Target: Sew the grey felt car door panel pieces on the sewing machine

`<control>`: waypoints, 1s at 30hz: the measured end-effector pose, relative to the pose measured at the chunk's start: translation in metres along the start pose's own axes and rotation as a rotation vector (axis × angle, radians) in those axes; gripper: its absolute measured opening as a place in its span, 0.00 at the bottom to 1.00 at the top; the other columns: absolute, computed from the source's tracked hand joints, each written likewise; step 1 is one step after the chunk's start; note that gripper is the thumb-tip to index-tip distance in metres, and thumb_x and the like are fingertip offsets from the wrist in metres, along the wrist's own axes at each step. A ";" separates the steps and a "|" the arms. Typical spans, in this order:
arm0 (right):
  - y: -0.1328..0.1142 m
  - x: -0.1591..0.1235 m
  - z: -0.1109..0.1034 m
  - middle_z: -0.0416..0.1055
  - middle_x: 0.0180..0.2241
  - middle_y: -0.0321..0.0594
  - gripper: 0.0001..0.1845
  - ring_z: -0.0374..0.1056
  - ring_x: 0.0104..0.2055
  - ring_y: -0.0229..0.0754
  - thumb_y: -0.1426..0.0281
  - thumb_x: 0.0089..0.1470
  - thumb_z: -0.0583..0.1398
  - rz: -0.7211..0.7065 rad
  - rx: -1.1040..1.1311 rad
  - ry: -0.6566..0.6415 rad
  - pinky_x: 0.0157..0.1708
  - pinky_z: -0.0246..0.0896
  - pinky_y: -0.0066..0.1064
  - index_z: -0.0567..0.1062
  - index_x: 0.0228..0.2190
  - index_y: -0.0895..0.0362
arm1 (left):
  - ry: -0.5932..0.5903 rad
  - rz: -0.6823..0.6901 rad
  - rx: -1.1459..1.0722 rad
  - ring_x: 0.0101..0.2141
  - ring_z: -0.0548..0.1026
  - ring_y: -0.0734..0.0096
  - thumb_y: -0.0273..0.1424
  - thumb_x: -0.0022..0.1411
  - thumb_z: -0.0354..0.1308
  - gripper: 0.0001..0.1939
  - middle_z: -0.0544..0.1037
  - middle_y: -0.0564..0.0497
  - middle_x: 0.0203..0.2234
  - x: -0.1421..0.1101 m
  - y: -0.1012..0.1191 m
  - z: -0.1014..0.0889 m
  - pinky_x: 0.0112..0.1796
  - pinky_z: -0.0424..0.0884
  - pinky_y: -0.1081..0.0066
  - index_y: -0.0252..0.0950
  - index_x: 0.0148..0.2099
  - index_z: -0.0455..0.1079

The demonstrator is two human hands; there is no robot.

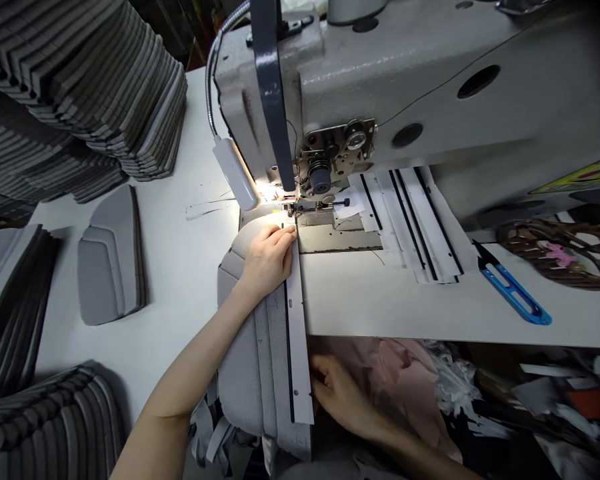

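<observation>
Grey mesh pad (247, 360) under left fingers (276, 241)

The 1 head-worn camera looks forward and steeply down at the presser foot (293, 210) of an industrial sewing machine (405, 87), seen from above and behind the work. The machine sits very close, filling the upper right of the view. The left hand (267, 260) and right hand (337, 393) lie low in the middle, stacked grey padded panels (80, 113) line the left edge, and the white sewing table (180, 153) spreads beneath.
</observation>
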State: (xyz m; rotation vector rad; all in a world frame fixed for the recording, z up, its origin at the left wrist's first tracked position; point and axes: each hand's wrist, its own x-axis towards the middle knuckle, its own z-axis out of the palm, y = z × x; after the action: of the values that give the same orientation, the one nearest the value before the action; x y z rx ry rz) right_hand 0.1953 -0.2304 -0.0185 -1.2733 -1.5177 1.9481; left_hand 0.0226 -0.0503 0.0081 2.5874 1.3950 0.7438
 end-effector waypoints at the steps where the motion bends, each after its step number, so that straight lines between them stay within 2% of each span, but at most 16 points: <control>1: 0.000 0.001 0.000 0.71 0.22 0.35 0.17 0.66 0.24 0.38 0.66 0.62 0.55 0.012 0.033 -0.002 0.24 0.61 0.26 0.75 0.24 0.58 | -0.001 0.007 0.001 0.46 0.75 0.60 0.25 0.70 0.47 0.11 0.80 0.46 0.49 0.001 0.000 0.000 0.52 0.72 0.56 0.36 0.45 0.70; 6: -0.001 0.001 -0.003 0.71 0.23 0.36 0.14 0.66 0.25 0.38 0.72 0.59 0.53 -0.008 -0.053 0.098 0.25 0.56 0.27 0.74 0.24 0.59 | -0.011 0.010 0.005 0.47 0.75 0.61 0.26 0.70 0.47 0.10 0.80 0.46 0.48 0.006 -0.007 0.001 0.52 0.72 0.56 0.37 0.44 0.70; 8: -0.004 0.001 -0.004 0.73 0.25 0.38 0.13 0.68 0.28 0.39 0.74 0.59 0.53 -0.035 -0.052 0.130 0.27 0.58 0.28 0.74 0.26 0.58 | -0.023 0.002 0.005 0.48 0.75 0.61 0.26 0.70 0.47 0.10 0.79 0.45 0.48 0.010 -0.010 0.002 0.52 0.71 0.56 0.37 0.44 0.70; 11: -0.007 -0.001 -0.001 0.77 0.33 0.41 0.11 0.72 0.34 0.41 0.73 0.61 0.52 -0.058 0.079 0.142 0.30 0.63 0.28 0.74 0.39 0.57 | -0.026 0.011 0.018 0.47 0.75 0.60 0.25 0.69 0.47 0.10 0.79 0.44 0.47 0.016 -0.015 0.003 0.50 0.71 0.58 0.36 0.44 0.70; 14: -0.004 -0.005 0.002 0.77 0.34 0.41 0.19 0.73 0.34 0.40 0.71 0.63 0.52 -0.069 0.148 0.156 0.28 0.64 0.27 0.65 0.55 0.57 | -0.016 -0.001 0.046 0.46 0.75 0.60 0.24 0.67 0.47 0.11 0.79 0.43 0.45 0.021 -0.019 0.005 0.48 0.71 0.59 0.36 0.44 0.70; 16: 0.000 -0.008 0.003 0.76 0.35 0.41 0.26 0.73 0.33 0.39 0.69 0.65 0.51 -0.120 0.118 0.180 0.30 0.67 0.28 0.58 0.63 0.56 | -0.006 -0.021 0.053 0.45 0.75 0.60 0.24 0.67 0.47 0.11 0.79 0.43 0.44 0.020 -0.017 0.006 0.47 0.72 0.60 0.36 0.43 0.70; 20: 0.003 -0.013 0.001 0.75 0.42 0.44 0.31 0.73 0.36 0.40 0.66 0.68 0.49 -0.269 -0.038 0.211 0.40 0.71 0.33 0.49 0.69 0.51 | 0.037 -0.036 0.032 0.47 0.73 0.59 0.23 0.66 0.48 0.11 0.78 0.43 0.47 -0.004 0.005 0.002 0.51 0.71 0.58 0.35 0.46 0.70; 25: 0.003 -0.014 0.001 0.73 0.38 0.37 0.38 0.69 0.28 0.35 0.73 0.65 0.51 -0.384 -0.127 0.218 0.31 0.68 0.27 0.44 0.71 0.46 | 0.051 -0.099 -0.047 0.55 0.68 0.54 0.21 0.63 0.50 0.22 0.71 0.39 0.58 -0.048 0.043 -0.007 0.55 0.68 0.51 0.32 0.59 0.65; 30: 0.005 -0.009 0.003 0.71 0.31 0.33 0.43 0.64 0.26 0.34 0.78 0.58 0.54 -0.305 -0.153 0.270 0.25 0.62 0.23 0.48 0.70 0.51 | 0.098 -0.071 -0.029 0.53 0.69 0.54 0.19 0.61 0.49 0.23 0.74 0.39 0.56 -0.055 0.047 -0.004 0.53 0.70 0.51 0.32 0.58 0.68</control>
State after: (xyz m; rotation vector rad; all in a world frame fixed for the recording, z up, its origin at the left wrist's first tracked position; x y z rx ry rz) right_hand 0.1983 -0.2406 -0.0192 -1.2225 -1.6336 1.4328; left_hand 0.0307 -0.1225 0.0064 2.4965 1.4831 0.8845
